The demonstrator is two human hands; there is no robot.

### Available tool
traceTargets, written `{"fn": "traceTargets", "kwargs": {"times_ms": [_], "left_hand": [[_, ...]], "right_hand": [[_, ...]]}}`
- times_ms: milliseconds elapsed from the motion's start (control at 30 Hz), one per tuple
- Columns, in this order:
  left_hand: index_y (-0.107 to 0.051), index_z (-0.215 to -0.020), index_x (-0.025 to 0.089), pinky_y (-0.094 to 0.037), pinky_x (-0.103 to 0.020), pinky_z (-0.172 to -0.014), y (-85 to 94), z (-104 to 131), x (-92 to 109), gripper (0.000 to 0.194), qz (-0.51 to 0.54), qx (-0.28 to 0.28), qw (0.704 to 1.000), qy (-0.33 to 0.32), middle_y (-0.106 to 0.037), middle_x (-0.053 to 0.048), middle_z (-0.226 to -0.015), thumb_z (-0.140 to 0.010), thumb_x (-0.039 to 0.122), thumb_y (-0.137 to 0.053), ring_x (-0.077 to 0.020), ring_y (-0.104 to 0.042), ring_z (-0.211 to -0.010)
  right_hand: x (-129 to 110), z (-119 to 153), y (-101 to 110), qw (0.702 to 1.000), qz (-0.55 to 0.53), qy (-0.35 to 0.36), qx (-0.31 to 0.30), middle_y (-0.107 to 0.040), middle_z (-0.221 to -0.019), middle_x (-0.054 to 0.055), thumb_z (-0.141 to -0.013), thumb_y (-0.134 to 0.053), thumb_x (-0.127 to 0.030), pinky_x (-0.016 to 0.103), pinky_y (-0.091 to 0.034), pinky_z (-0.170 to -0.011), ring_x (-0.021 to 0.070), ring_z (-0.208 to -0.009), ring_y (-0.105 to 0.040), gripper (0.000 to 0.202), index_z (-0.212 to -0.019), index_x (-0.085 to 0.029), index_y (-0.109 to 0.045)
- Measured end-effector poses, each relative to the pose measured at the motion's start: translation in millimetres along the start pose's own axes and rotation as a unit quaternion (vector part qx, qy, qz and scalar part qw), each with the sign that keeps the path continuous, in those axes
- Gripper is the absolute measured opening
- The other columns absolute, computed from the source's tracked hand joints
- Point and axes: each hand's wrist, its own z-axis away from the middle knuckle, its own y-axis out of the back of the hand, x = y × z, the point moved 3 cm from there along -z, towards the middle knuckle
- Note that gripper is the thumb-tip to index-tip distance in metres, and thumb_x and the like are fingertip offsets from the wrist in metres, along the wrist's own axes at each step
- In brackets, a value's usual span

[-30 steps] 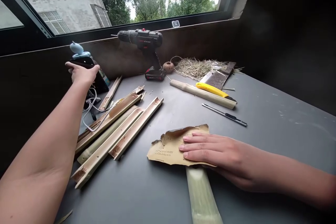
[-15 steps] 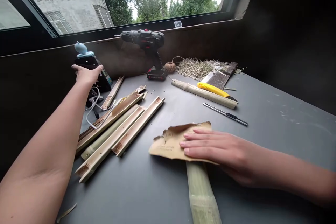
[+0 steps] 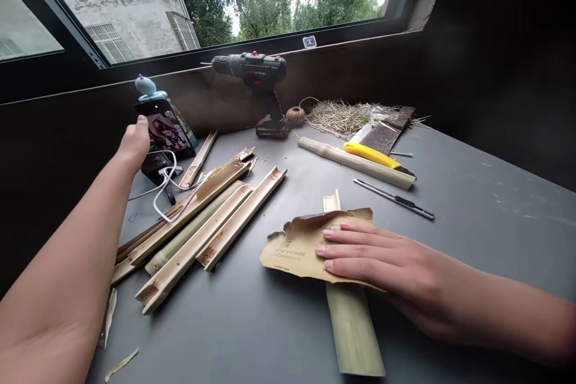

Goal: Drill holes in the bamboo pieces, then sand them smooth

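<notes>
At the left, my left hand (image 3: pixel 134 143) is closed at the left edge of a smartphone (image 3: pixel 168 131) that leans upright with its screen lit. Its thumb shows; the other fingers are hidden. My right hand (image 3: pixel 382 258) lies flat on a tan sheet of sandpaper (image 3: pixel 290 255), fingers stretched out and pressing down, thumb out of sight. The sheet has a torn far edge and is draped across a split bamboo piece (image 3: pixel 353 330). This bamboo's pale hollow end pokes out beyond the paper, and its green rounded side shows nearer me.
Several split bamboo strips (image 3: pixel 243 216) lie left of centre, near a white cable (image 3: pixel 158 198). A cordless drill (image 3: pixel 256 93), twine ball (image 3: pixel 295 115) and straw pile (image 3: pixel 335 117) stand along the wall. Right of them are a cleaver (image 3: pixel 375 135), yellow-handled saw (image 3: pixel 371 155) and slim cutter knife (image 3: pixel 393 198).
My left hand has moved from across the phone to its left edge, and the dark screen now shows a picture. Under the sandpaper the bamboo has slid away from me; both its ends now show.
</notes>
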Motion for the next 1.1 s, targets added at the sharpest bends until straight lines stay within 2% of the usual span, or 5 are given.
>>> {"fn": "traceTargets", "kwargs": {"times_ms": [133, 267, 667, 867, 1100], "left_hand": [[-0.062, -0.118, 0.013, -0.052, -0.045, -0.093, 3.9, 16, -7, 0.037, 0.021, 0.025, 0.999, 0.034, -0.064, -0.009, -0.117, -0.097, 0.042, -0.055, -0.0225, -0.063, -0.105], [-0.062, -0.118, 0.013, -0.051, -0.046, -0.095, 3.0, 23, -8, 0.034, 0.033, 0.015, 0.999, 0.029, -0.063, -0.010, -0.118, -0.096, 0.040, -0.057, -0.0227, -0.062, -0.108], [-0.061, -0.120, 0.014, -0.051, -0.047, -0.096, -4.0, 27, -10, 0.035, 0.003, -0.014, 1.000, 0.012, -0.064, -0.010, -0.119, -0.095, 0.039, -0.059, -0.0230, -0.062, -0.108], [-0.061, -0.120, 0.014, -0.051, -0.047, -0.096, -3.3, 29, -6, 0.035, -0.014, -0.026, 0.999, 0.015, -0.063, -0.010, -0.119, -0.095, 0.039, -0.059, -0.0231, -0.062, -0.108], [-0.061, -0.120, 0.014, -0.051, -0.047, -0.096, -1.8, 32, -2, 0.034, -0.031, -0.029, 0.999, 0.020, -0.063, -0.010, -0.119, -0.095, 0.038, -0.060, -0.0231, -0.062, -0.109]], "right_hand": [[-10, 1, -5, 0.998, -0.029, 0.043, -0.020, -0.066, -0.132, 0.016, -0.098, -0.041, -0.013, 0.038, -0.033, -0.119, 0.0213, -0.139, -0.046, 0.039, -0.133, -0.010, -0.057], [-1, 3, -3, 1.000, 0.012, 0.000, -0.011, -0.063, -0.136, 0.016, -0.096, -0.040, -0.009, 0.043, -0.036, -0.118, 0.0236, -0.142, -0.042, 0.042, -0.135, -0.011, -0.055], [11, 4, -5, 1.000, 0.016, 0.002, 0.005, -0.066, -0.130, 0.017, -0.093, -0.042, -0.004, 0.043, -0.040, -0.116, 0.0224, -0.136, -0.051, 0.046, -0.136, -0.012, -0.054], [-6, 3, 14, 0.993, 0.099, 0.012, 0.058, -0.070, -0.125, 0.014, -0.092, -0.044, -0.003, 0.040, -0.039, -0.117, 0.0233, -0.131, -0.055, 0.047, -0.137, -0.012, -0.055], [-28, -7, 11, 0.990, 0.101, 0.076, -0.064, -0.065, -0.132, 0.015, -0.091, -0.051, -0.018, 0.037, -0.035, -0.120, 0.0270, -0.129, -0.058, 0.042, -0.129, -0.005, -0.061]]}}
